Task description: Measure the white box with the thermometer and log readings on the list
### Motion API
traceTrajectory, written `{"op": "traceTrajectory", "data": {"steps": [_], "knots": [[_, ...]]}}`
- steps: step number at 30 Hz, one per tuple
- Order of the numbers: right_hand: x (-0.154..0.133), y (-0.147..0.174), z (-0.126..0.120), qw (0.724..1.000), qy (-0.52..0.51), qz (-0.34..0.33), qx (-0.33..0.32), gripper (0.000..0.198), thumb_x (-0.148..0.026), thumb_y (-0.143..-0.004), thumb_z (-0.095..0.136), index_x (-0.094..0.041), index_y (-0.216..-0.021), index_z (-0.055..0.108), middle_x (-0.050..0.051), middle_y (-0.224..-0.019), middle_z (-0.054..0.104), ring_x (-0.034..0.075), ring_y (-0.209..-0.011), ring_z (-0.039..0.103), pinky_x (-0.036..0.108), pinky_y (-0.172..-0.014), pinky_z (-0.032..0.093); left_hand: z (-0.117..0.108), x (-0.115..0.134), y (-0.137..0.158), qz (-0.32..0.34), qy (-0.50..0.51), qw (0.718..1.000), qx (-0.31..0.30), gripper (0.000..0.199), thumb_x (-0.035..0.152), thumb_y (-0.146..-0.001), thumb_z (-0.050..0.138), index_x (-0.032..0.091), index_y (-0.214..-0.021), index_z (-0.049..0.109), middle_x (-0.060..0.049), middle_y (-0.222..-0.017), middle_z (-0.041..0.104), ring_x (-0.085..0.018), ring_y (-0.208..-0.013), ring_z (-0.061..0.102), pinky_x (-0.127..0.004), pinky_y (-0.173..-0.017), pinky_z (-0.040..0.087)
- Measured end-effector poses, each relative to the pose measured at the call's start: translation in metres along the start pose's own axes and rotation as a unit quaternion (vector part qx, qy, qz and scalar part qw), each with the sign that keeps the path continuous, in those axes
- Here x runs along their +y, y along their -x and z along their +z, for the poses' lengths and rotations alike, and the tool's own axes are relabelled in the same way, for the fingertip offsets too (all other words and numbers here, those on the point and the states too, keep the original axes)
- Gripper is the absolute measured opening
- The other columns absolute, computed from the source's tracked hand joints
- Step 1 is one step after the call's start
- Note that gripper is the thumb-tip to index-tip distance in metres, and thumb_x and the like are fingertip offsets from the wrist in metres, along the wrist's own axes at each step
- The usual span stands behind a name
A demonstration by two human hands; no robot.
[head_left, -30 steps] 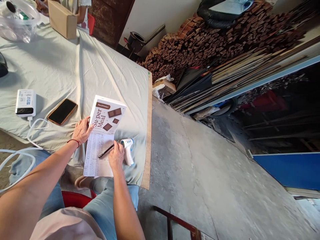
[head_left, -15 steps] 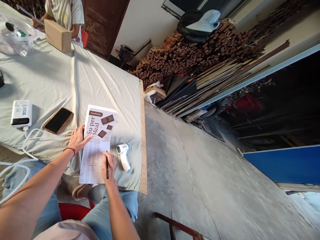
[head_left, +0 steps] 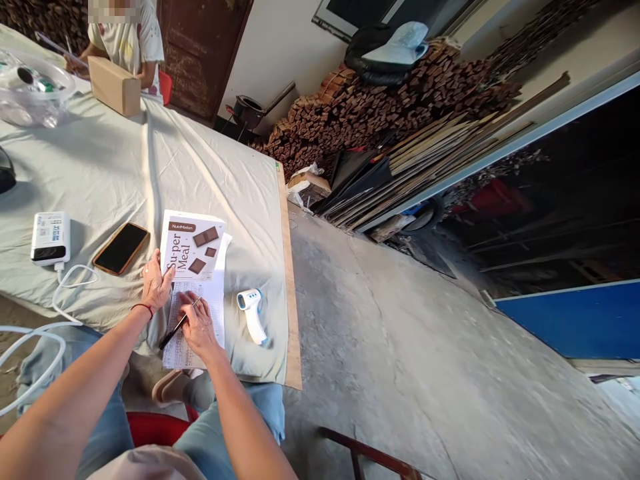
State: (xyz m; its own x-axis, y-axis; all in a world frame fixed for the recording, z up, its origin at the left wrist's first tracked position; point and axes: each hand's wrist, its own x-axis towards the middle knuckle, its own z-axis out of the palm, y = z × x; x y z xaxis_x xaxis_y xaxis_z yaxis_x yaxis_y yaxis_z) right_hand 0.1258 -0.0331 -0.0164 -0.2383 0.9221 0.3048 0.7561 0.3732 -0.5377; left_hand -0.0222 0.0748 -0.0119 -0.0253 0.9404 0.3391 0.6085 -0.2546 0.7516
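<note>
A white printed leaflet (head_left: 197, 250), marked "NutriMotion Su-per Meal" with brown chocolate pieces, covers the upper part of a sheet of handwritten paper (head_left: 215, 310). My left hand (head_left: 156, 283) grips the leaflet's lower left edge, thumb on top and fingers at the side. Between the fingers of my right hand (head_left: 197, 327) is a black pen (head_left: 173, 333), slanting down to the left. That hand rests on the handwritten part, just below the leaflet. Right of the paper lies a white and blue infrared thermometer (head_left: 253, 315).
On the cloth-covered table (head_left: 220, 180) lie a phone (head_left: 121, 248) and a white power bank (head_left: 51, 238) with a cable. Farther back are a cardboard box (head_left: 115, 85), a clear plastic tub (head_left: 35, 87) and a seated person (head_left: 127, 40). Stacked firewood (head_left: 350, 100) lines the wall.
My right hand has moved left and up over the writing, and the pen now slants left. The leaflet has shifted left, showing more paper at its right. The view has shifted slightly.
</note>
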Motion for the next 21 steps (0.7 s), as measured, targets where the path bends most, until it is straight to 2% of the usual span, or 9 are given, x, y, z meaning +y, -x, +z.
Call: {"op": "traceTrajectory", "data": {"steps": [5,8,12,14,18,21], "knots": [[-0.001,-0.016,0.007,0.999,0.007,0.035,0.012,0.037,0.0,-0.076,0.044,-0.019,-0.104,0.06,0.008,-0.142,0.056,0.022,-0.141,0.04,0.047,-0.115,0.034,-0.001,0.0,0.0,0.005,0.013,1.0,-0.001,0.067,0.05,-0.094,0.035,0.014,-0.149,0.024,-0.018,-0.133,0.056,-0.032,-0.125,0.051,-0.053,-0.107,0.039],[0.002,-0.023,0.006,0.999,0.006,0.033,0.021,0.038,0.001,-0.075,0.045,-0.02,-0.103,0.061,0.008,-0.14,0.057,0.022,-0.14,0.041,0.047,-0.115,0.033,-0.001,0.0,-0.001,0.006,0.014,1.0,-0.002,0.067,0.05,-0.094,0.036,0.015,-0.149,0.025,-0.017,-0.134,0.056,-0.031,-0.125,0.051,-0.052,-0.107,0.038],[0.006,-0.012,-0.001,0.998,-0.024,-0.012,0.057,0.027,-0.003,-0.081,0.047,-0.022,-0.095,0.06,0.007,-0.126,0.067,0.021,-0.131,0.051,0.043,-0.11,0.04,-0.004,-0.001,0.0,0.009,0.013,1.0,-0.022,0.068,0.053,-0.095,0.032,0.012,-0.149,0.026,-0.019,-0.132,0.055,-0.031,-0.124,0.051,-0.051,-0.107,0.038],[0.008,0.003,-0.006,0.995,-0.025,-0.009,0.097,0.017,-0.01,-0.087,0.05,-0.023,-0.092,0.06,0.008,-0.115,0.07,0.021,-0.12,0.058,0.041,-0.102,0.045,-0.005,0.0,0.001,0.013,0.012,0.999,-0.037,0.068,0.054,-0.095,0.031,0.013,-0.149,0.026,-0.018,-0.131,0.056,-0.031,-0.121,0.052,-0.051,-0.105,0.038],[0.019,0.027,-0.015,0.978,0.038,0.086,0.184,0.012,-0.019,-0.089,0.052,-0.021,-0.097,0.061,0.007,-0.09,0.072,0.022,-0.088,0.065,0.037,-0.083,0.048,-0.008,0.007,0.0,0.025,0.005,0.997,-0.079,0.067,0.055,-0.095,0.031,0.015,-0.149,0.027,-0.017,-0.131,0.056,-0.031,-0.117,0.053,-0.05,-0.102,0.039],[0.028,0.033,-0.02,0.963,0.091,0.175,0.184,0.023,-0.017,-0.085,0.052,-0.02,-0.106,0.062,0.006,-0.083,0.072,0.023,-0.081,0.064,0.035,-0.078,0.045,-0.008,0.012,-0.002,0.036,-0.021,0.992,-0.121,0.07,0.057,-0.094,0.035,0.015,-0.149,0.027,-0.017,-0.131,0.057,-0.033,-0.118,0.053,-0.051,-0.104,0.037]]}}
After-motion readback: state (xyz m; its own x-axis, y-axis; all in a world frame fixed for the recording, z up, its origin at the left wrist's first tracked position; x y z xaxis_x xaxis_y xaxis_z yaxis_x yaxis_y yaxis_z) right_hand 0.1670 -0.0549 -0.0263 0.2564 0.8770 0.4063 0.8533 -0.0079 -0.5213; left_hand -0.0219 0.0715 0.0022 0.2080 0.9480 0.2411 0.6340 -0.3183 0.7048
